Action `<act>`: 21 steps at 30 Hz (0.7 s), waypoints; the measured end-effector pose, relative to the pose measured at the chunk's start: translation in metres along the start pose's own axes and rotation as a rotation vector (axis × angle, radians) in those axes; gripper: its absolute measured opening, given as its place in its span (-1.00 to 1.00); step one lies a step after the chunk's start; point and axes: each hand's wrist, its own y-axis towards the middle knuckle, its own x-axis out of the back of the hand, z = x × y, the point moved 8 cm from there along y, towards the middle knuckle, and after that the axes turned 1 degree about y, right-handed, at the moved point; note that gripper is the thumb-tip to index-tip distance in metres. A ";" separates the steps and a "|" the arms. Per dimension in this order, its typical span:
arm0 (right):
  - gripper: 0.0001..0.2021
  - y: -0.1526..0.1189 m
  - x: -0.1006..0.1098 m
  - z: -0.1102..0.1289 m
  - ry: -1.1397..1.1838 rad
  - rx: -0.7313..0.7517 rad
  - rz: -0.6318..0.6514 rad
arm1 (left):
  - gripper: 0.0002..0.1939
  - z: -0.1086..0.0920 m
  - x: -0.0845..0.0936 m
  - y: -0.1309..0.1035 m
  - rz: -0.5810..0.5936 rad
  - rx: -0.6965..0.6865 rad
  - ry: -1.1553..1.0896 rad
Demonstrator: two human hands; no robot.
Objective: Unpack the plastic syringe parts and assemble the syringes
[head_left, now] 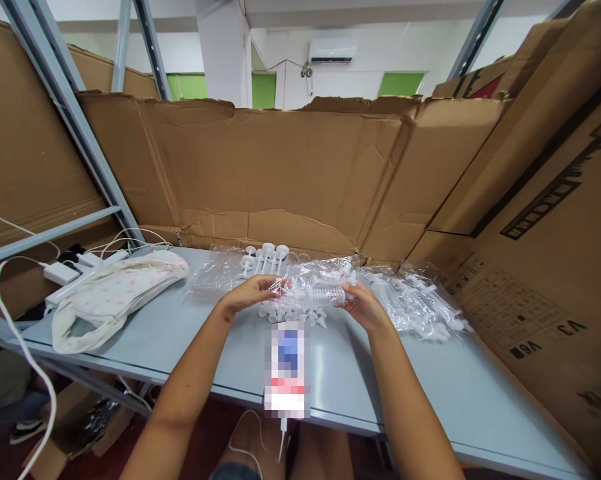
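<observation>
A clear plastic bag (pixel 313 293) of small white plastic parts is held just above the bench (pixel 180 333) near its far edge, pinched at one end by the left hand (pixel 250 293) and at the other by the right hand (pixel 363 307). The bag appears not yet emptied. More filled bags (pixel 415 300) lie toward the far right corner, and loose white plungers (pixel 265 257) stand behind at the far edge.

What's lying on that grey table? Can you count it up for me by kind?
Clear plastic bags of white parts, too many parts to count: 3, one held in the left hand and right hand, others
Phone: 1
Cloth pouch: 1
White charger: 1
Total: 6
</observation>
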 end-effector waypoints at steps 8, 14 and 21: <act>-0.63 -0.003 -0.005 0.000 -0.030 -0.005 0.050 | -0.59 -0.004 -0.009 0.000 -0.002 -0.013 0.001; -0.68 -0.005 -0.009 0.002 -0.015 -0.004 0.048 | -0.48 -0.007 -0.014 0.001 -0.004 -0.066 -0.188; -0.70 -0.005 -0.013 -0.003 -0.031 -0.027 0.091 | -0.47 -0.008 -0.023 -0.003 0.085 0.008 -0.134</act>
